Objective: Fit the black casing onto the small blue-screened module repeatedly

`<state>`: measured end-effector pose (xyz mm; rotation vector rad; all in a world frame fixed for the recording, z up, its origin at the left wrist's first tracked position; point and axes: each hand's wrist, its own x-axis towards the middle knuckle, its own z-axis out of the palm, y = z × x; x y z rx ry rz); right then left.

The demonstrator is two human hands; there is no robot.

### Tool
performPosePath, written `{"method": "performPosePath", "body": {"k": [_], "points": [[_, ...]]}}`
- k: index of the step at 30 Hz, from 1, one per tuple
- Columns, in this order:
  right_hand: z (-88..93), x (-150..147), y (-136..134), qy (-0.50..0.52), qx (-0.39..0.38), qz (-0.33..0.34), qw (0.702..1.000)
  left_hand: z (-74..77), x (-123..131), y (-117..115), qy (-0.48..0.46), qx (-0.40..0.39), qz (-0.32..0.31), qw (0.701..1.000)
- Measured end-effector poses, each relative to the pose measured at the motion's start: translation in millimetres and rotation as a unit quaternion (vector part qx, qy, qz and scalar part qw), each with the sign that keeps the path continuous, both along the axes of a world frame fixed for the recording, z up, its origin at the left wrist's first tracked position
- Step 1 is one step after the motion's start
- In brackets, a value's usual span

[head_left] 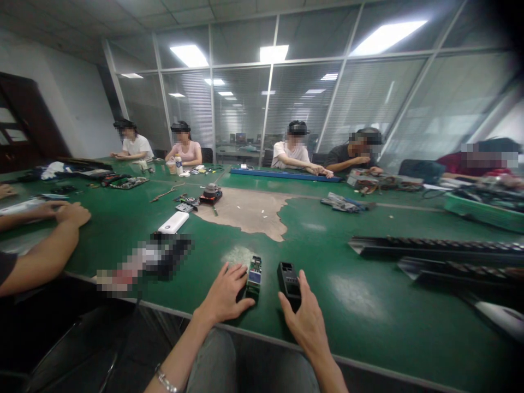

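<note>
In the head view a narrow circuit board (254, 277) with a dark blue display lies on the green table. My left hand (226, 293) rests palm down just left of it, fingers spread, fingertips beside the board's left edge. To the right is a black plastic housing (289, 279) with openings in its face. My right hand (306, 315) is at its near end, thumb on the left and fingers along the right side, apart and not closed round it. Whether the fingers touch the housing, I cannot tell.
Beyond lies a brown sheet (245, 210), with a red-and-black device (210, 194) at its left. A white power bank (173, 222) is at left. Dark metal channels (434, 245) lie at right, near a green basket (485, 212). A co-worker's arms (61, 234) rest at far left.
</note>
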<state>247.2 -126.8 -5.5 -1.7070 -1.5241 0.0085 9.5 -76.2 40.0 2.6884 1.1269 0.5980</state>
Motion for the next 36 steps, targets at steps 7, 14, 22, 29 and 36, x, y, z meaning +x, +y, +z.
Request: {"method": "performPosePath", "body": {"k": [7, 14, 22, 29, 36], "points": [[8.8, -6.0, 1.5, 0.017, -0.025, -0.008, 1.0, -0.2, 1.2, -0.8, -0.024, -0.003, -0.014, 1.0], [53.3, -59.6, 5.3, 0.067, -0.036, 0.009, 0.997, 2.5, -0.1, -2.9, -0.042, 0.004, -0.025, 0.999], [61.3, -89.6, 17.5, 0.006, 0.0, 0.03, 1.0, 4.3, -4.5, -5.2, -0.049, -0.01, -0.032, 0.998], [59.8, -90.2, 23.8, -0.022, -0.017, 0.043, 0.999, 5.3, -5.7, -5.9, -0.051, -0.02, -0.034, 0.998], [53.8, -87.0, 30.3, -0.029, -0.013, 0.059, 0.998, 3.8, -4.5, -5.7, -0.058, -0.024, -0.025, 0.998]]}}
